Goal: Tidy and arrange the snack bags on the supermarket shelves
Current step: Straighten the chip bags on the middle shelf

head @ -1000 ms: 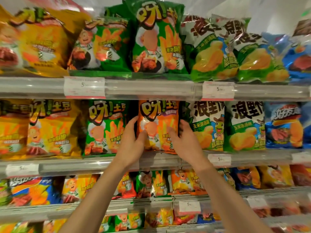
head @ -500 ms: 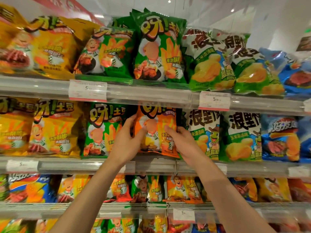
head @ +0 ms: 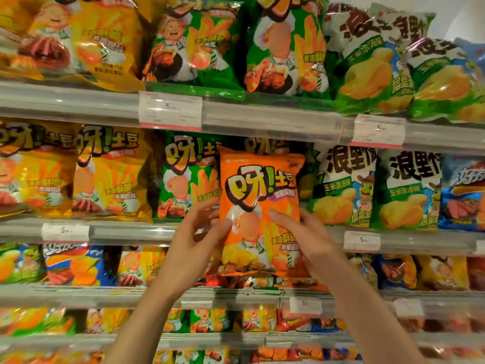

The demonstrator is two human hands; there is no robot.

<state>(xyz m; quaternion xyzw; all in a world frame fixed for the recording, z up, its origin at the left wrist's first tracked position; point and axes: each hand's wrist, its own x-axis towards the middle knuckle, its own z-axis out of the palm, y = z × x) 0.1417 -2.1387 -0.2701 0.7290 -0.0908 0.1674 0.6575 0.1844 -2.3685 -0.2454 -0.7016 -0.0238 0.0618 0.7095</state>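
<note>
We hold an orange potato-stick bag (head: 259, 206) upright in front of the middle shelf (head: 131, 233), left hand (head: 195, 239) and right hand (head: 305, 237) pinching its lower sides; next, we judge, it needs seating squarely between the green bag (head: 189, 177) and the corn-soup chip bag (head: 343, 185).

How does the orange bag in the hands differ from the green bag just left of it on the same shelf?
The orange bag is orange and held by both hands, the left hand and right hand, in front of the shelf edge; the green bag is green and stands on the shelf. The orange bag hangs lower and overlaps the green bag's right side. Both carry the same logo and chef drawing.
</note>
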